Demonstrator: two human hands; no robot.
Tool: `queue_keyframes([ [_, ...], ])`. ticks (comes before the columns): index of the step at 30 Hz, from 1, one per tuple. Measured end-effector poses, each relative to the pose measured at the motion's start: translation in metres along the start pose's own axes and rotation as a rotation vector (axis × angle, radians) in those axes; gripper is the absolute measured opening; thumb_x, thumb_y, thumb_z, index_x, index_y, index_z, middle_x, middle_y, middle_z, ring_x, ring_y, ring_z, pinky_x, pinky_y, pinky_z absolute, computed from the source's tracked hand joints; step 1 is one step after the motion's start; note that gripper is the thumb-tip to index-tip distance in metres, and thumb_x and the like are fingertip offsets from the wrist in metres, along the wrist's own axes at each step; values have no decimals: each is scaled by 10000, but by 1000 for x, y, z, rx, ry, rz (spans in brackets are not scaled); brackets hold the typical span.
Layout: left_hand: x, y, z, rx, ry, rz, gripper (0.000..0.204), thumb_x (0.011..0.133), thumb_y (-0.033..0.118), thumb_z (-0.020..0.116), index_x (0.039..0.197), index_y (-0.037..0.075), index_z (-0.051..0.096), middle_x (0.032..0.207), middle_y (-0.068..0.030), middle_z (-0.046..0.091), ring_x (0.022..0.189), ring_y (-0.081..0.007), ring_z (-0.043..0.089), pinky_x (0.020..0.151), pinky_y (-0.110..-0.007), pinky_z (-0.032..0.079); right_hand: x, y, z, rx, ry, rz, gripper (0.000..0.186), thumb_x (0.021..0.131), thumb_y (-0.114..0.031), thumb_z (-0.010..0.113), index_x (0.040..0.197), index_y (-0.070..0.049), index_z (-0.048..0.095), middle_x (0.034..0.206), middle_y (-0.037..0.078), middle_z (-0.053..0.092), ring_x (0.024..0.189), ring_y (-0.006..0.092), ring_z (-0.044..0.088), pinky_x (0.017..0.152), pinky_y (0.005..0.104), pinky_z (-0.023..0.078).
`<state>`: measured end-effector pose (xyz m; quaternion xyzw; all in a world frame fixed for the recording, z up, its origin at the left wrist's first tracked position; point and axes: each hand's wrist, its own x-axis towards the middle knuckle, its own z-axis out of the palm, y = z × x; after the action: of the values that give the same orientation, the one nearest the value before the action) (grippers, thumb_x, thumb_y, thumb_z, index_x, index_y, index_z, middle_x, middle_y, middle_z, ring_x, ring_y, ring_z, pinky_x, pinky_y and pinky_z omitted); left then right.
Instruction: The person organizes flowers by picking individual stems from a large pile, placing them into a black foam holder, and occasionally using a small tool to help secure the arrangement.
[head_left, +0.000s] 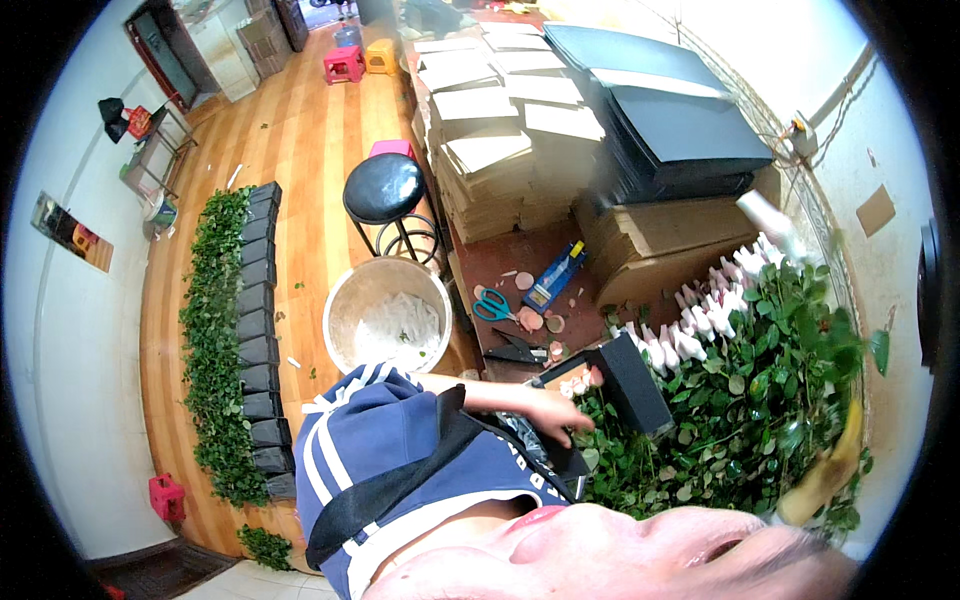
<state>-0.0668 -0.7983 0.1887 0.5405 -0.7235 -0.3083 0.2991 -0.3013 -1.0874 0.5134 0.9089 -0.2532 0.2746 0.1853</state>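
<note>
My left hand (552,412) reaches over the near side of the table, fingers stretched out and nothing seen in them. It is beside green leaves and an upright black board or box panel (638,385). Dark, shiny wrapping (525,437) lies under the wrist. My right hand (822,478), smeared by motion, is at the far right above a heap of leafy flower stems (745,400). A blurred flower stem (768,218) with a white-sleeved head rises over the heap and seems to run down to that hand. Its fingers are not clear.
Teal scissors (493,304), a blue box (556,276) and black pruners (515,348) lie on the table. Stacked cardboard (490,160) and black sheets (690,125) stand beyond. A white bin (388,318), a black stool (385,188) and a row of black-wrapped bouquets (258,310) are on the floor.
</note>
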Motion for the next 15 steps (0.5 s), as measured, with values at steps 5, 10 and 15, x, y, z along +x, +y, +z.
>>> queue_keyframes([
  [5,-1,0,-74,-995,423,85,632,907,144,622,1430,58,279,1066,-110,630,920,-145,615,808,-298,510,-58,-60,-5,284,-274,-209,702,628,207,518,1268,-74,580,1150,163,646,931,322,617,877,393,495],
  [10,-23,14,-115,-993,530,-109,317,960,216,574,1213,25,564,978,-4,582,913,-88,539,785,-257,454,-125,-104,27,361,-717,161,706,607,243,603,1215,-114,602,1140,140,661,1009,282,660,828,328,571],
  [15,-30,18,-113,-969,764,-76,463,954,169,566,1376,66,403,1099,-3,563,949,-108,550,839,-267,460,-167,-112,66,368,-641,125,535,654,196,540,1122,-39,652,1000,178,683,925,323,667,798,379,535],
])
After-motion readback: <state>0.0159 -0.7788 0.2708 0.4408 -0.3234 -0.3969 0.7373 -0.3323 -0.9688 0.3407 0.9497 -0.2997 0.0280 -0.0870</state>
